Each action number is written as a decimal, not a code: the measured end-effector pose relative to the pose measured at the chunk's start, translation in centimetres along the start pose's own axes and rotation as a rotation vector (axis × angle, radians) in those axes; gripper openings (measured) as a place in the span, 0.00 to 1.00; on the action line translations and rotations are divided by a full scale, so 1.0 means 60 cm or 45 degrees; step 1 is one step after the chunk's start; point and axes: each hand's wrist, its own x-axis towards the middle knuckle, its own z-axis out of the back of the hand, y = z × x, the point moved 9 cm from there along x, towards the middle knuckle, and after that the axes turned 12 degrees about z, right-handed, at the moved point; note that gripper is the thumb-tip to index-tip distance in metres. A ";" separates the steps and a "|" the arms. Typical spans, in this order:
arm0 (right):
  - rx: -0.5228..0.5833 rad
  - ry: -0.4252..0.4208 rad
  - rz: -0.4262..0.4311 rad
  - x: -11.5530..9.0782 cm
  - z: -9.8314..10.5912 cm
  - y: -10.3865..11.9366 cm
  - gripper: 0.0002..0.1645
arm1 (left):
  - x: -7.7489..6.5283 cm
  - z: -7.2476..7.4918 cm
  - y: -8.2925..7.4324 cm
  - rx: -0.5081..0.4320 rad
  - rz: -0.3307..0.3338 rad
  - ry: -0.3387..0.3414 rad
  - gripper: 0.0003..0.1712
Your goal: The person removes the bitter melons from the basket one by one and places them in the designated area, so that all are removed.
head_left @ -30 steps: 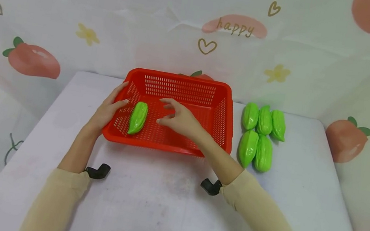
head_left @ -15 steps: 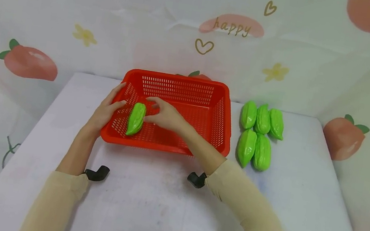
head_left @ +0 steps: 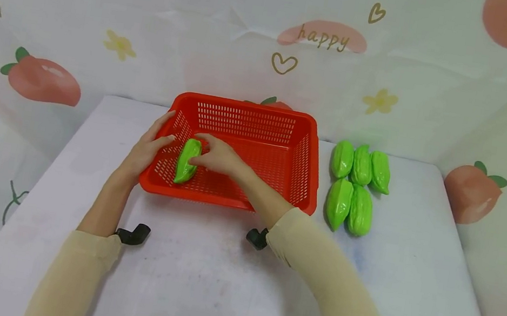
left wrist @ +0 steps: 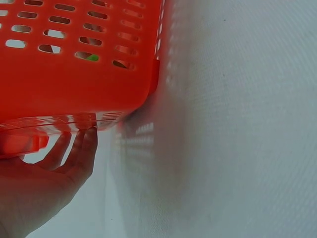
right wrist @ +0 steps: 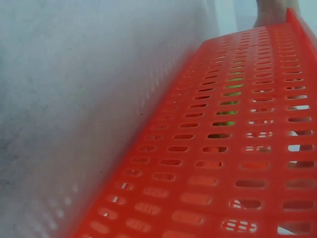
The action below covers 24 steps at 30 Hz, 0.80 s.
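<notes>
A red plastic basket [head_left: 246, 203] with slotted walls stands on the white table. At its left side my left hand [head_left: 138, 157] holds the rim, thumb over the edge and fingers along the outside; the left wrist view shows those fingertips at the outer wall. Inside the basket's left part lies a bright green, ridged bitter melon [head_left: 182, 172]. My right hand [head_left: 221, 157] reaches in over the front rim and grips it, thumb across its right side and fingers bent at its far end. Basket walls hide the right hand in the right wrist view, where green shows through the slots.
To the right of the basket, several more bitter melons [head_left: 339, 203] lie in two rows on the white table [head_left: 213, 294]. A printed cloth [head_left: 237, 2] hangs close behind the basket. Black wrist camera pieces [head_left: 136, 234] stick out near both cuffs.
My right hand has moved left inside the basket from near its middle to the bitter melon, and its thumb now overlaps it. My left hand stays at the rim.
</notes>
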 end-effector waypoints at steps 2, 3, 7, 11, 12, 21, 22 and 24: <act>-0.027 -0.001 -0.001 0.004 -0.002 0.002 0.43 | 0.001 0.000 -0.002 -0.004 -0.009 0.009 0.33; -0.040 0.001 -0.007 0.006 -0.003 0.002 0.43 | 0.002 0.000 -0.002 -0.004 -0.008 0.012 0.33; -0.074 0.033 -0.030 0.011 -0.010 0.001 0.44 | 0.003 0.000 0.002 -0.011 0.013 0.019 0.33; -0.108 0.052 -0.062 0.015 -0.013 -0.004 0.44 | 0.006 0.000 0.006 -0.022 0.024 0.022 0.33; -0.116 0.057 -0.068 0.016 -0.014 -0.006 0.45 | 0.007 0.000 0.006 -0.022 0.023 0.022 0.33; -0.136 0.098 -0.043 0.027 -0.029 -0.012 0.47 | 0.004 -0.002 0.000 -0.007 -0.004 0.019 0.33; -0.143 0.095 -0.029 0.028 -0.031 -0.012 0.48 | 0.003 -0.002 -0.001 -0.008 -0.008 0.019 0.33; -0.174 0.094 -0.008 0.030 -0.034 -0.012 0.48 | 0.001 -0.002 -0.002 -0.010 -0.015 0.019 0.33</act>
